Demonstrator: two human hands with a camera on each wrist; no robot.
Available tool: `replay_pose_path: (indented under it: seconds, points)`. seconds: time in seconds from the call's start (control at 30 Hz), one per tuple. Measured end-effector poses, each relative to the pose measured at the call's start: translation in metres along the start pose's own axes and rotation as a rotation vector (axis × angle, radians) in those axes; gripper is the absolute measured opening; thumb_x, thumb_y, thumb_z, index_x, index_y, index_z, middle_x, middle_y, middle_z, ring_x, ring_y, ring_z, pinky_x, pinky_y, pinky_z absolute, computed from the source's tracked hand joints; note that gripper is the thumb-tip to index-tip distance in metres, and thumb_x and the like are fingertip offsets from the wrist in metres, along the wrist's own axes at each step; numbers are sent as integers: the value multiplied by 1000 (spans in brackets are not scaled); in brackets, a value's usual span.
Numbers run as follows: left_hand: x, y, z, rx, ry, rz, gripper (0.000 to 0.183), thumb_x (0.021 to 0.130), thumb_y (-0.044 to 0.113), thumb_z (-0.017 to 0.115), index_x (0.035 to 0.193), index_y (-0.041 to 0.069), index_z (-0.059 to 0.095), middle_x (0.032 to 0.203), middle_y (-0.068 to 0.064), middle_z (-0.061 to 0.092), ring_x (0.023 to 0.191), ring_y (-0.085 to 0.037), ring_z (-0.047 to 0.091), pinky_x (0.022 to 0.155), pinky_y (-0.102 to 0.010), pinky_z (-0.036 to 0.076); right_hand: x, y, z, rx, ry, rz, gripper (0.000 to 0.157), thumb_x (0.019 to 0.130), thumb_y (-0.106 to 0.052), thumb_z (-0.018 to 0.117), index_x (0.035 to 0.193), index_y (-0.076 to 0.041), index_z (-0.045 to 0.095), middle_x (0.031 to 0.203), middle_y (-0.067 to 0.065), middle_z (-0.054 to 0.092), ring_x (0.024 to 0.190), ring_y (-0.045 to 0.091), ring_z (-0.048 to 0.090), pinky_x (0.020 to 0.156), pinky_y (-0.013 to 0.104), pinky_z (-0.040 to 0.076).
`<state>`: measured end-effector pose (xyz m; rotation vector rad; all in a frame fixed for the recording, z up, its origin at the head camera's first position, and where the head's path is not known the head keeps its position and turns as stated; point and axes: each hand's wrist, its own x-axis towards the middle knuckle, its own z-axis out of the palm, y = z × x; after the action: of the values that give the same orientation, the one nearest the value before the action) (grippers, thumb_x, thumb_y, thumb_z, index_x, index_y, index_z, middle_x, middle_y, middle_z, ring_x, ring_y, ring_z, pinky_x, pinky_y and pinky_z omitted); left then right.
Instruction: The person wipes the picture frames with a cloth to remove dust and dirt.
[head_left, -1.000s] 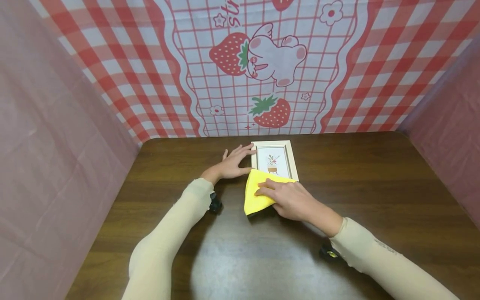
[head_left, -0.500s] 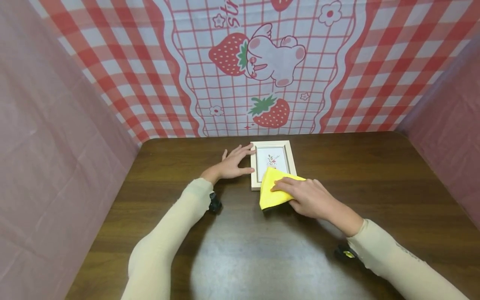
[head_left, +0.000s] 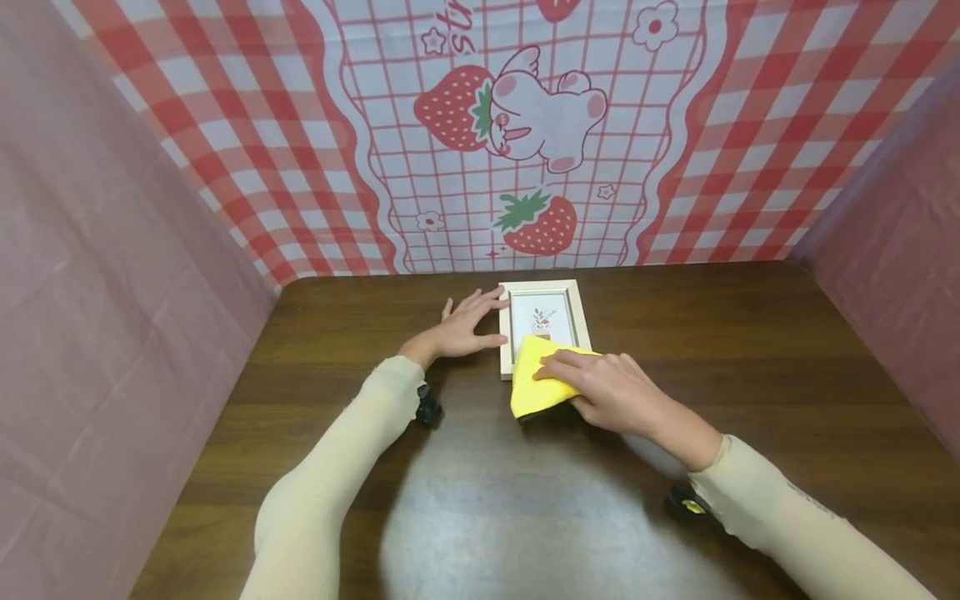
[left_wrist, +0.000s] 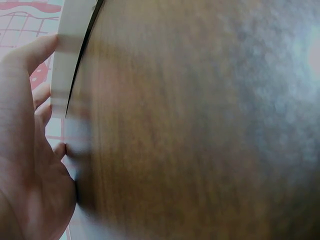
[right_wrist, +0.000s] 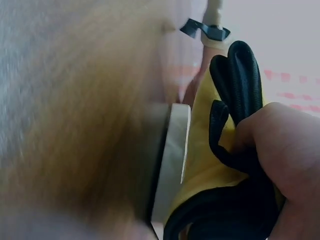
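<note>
A pale picture frame with a potted-plant print lies flat near the back edge of the brown table. My left hand rests at its left side, fingers spread, with fingertips and thumb on the frame's border. In the left wrist view the fingers touch the frame's side. My right hand holds a folded yellow cloth over the frame's lower right part, hiding that corner. The right wrist view shows the thumb tucked into the cloth's dark-edged folds, right beside the frame's edge.
The wood-grain table runs forward under both arms. A red-and-white checked strawberry cloth hangs behind it, and pink drapes close off both sides. Dark cameras sit on both wrists.
My right hand with the yellow cloth moved right, baring the frame's lower left corner, then shifted slightly back left. My left hand stays at the frame's left side.
</note>
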<state>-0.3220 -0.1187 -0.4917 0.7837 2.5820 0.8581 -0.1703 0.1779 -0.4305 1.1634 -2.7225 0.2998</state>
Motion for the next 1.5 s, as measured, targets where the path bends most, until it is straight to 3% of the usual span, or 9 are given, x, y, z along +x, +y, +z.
replay_pose_path:
  seconds: [0.1, 0.2, 0.4, 0.53, 0.67, 1.0, 1.23, 1.37, 1.5]
  points:
    - [0, 3, -1, 4, -7, -1, 83, 106, 65, 63, 177, 33, 34, 194, 10, 8, 182, -30, -3, 139, -75, -15, 4, -5, 4, -28, -19, -34, 49, 90, -2, 86, 133, -24, 79, 142, 5, 80, 106, 26, 82, 54, 26, 49]
    - [-1, 6, -2, 1, -12, 2, 84, 106, 66, 63, 177, 33, 34, 194, 9, 9, 182, -31, -3, 139, -75, -16, 5, -9, 8, -52, -59, -54, 49, 90, -6, 88, 135, -24, 78, 147, 5, 78, 130, 29, 78, 57, 28, 55]
    - [-2, 5, -2, 13, -4, -2, 85, 105, 68, 63, 177, 33, 35, 194, 8, 9, 182, -32, -1, 139, -76, -14, 2, -13, 10, -32, -133, -44, 56, 88, -24, 94, 141, -24, 76, 159, 9, 71, 147, 39, 67, 58, 26, 53]
    - [-6, 9, -3, 23, -8, -6, 83, 106, 64, 63, 178, 31, 34, 194, 6, 9, 182, -32, -1, 139, -76, -13, 1, -14, 10, -3, -122, -43, 54, 92, -46, 88, 141, -25, 76, 158, 9, 71, 145, 39, 67, 84, 45, 66]
    - [-9, 15, -5, 36, -15, -10, 81, 108, 58, 63, 178, 30, 33, 194, 6, 9, 182, -32, -2, 140, -75, -14, 1, -14, 7, 44, -100, -29, 56, 95, -62, 80, 139, -28, 78, 155, 7, 73, 143, 36, 67, 107, 63, 59]
    - [-6, 10, -4, 11, -10, 0, 87, 104, 70, 63, 177, 33, 34, 194, 7, 9, 182, -32, -1, 139, -78, -12, 13, -9, -1, -32, -14, -23, 54, 91, -51, 86, 139, -27, 78, 147, 10, 73, 127, 33, 68, 92, 47, 56]
    - [-10, 14, -6, 39, -16, -12, 81, 109, 58, 61, 179, 31, 31, 194, 7, 7, 182, -31, -3, 140, -75, -14, 25, -8, 12, -90, -83, 11, 54, 91, -44, 90, 140, -25, 74, 147, 14, 68, 117, 32, 65, 82, 44, 55]
    - [-9, 11, -4, 30, -9, -5, 84, 107, 67, 60, 178, 31, 32, 194, 7, 7, 182, -32, -2, 139, -76, -13, 30, -9, 19, -150, -110, 15, 58, 91, -46, 91, 142, -26, 71, 144, 15, 66, 113, 33, 64, 82, 48, 58]
    - [-8, 12, -5, 28, -7, -3, 84, 107, 67, 61, 178, 31, 33, 194, 7, 8, 182, -32, -2, 139, -76, -14, 35, -8, 25, -195, -74, 9, 51, 92, -39, 91, 137, -26, 72, 132, 14, 68, 100, 29, 62, 73, 41, 56]
